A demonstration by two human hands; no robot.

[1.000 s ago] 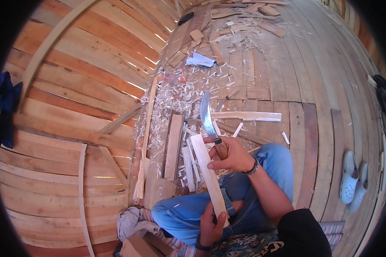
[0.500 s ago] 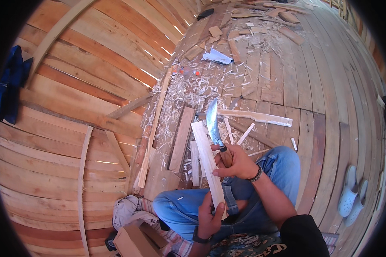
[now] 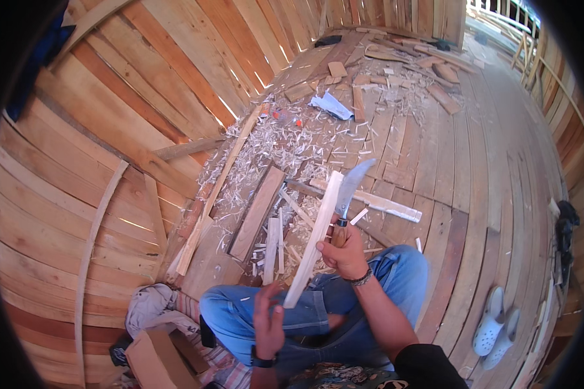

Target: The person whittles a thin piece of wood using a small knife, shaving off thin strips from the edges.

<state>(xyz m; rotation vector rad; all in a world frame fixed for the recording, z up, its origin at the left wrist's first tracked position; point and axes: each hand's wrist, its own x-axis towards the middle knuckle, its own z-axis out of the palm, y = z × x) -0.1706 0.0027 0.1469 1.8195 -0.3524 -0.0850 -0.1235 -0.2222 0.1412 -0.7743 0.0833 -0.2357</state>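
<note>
Right hand (image 3: 348, 256) doing double duty here: fingers wrapped round the knife (image 3: 346, 200), thumb pinning the pale strip (image 3: 319, 223) beside it. The strip slants above the lap, top end up alongside the curved blade. And the left hand (image 3: 270, 327)? Fingers loose and apart, gripping nothing, just beside the strip's lower end.

So how far along? The strip looks well on, I'd say: pale, slim and fairly straight-edged, freshly pared by the look of it. No cut under way at this instant; the blade points up and away. Whether more has to come off, I can't tell from here.

Out past the jeans (image 3: 399, 275), more pale sticks (image 3: 272, 249) lie on the floor, with a darker plank (image 3: 256, 212) to their left and a longer piece (image 3: 394, 206) to the right. Whether those are finished, waiting or waste isn't clear. Beyond, thick shavings (image 3: 266, 144) speak of plenty of cutting done, and farther out there's a scatter of offcuts (image 3: 442, 98).
</note>
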